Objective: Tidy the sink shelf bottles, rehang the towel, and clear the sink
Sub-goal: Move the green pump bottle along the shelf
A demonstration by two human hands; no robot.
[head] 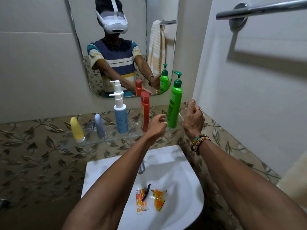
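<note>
Several bottles stand upright on the glass shelf: a yellow tube, a grey-blue tube, a white-blue pump bottle, a red bottle and a green pump bottle. My left hand hovers with loosely curled fingers between the red and green bottles, holding nothing. My right hand is raised just right of the green bottle, fingers relaxed, empty. In the white sink lie orange sachets, an orange wrapper and a dark blue razor.
A bare chrome towel bar juts from the right wall. A pale cloth shows at the right edge. The mirror reflects a striped towel hanging behind me. A chrome tap sits at the sink's back, partly behind my left forearm.
</note>
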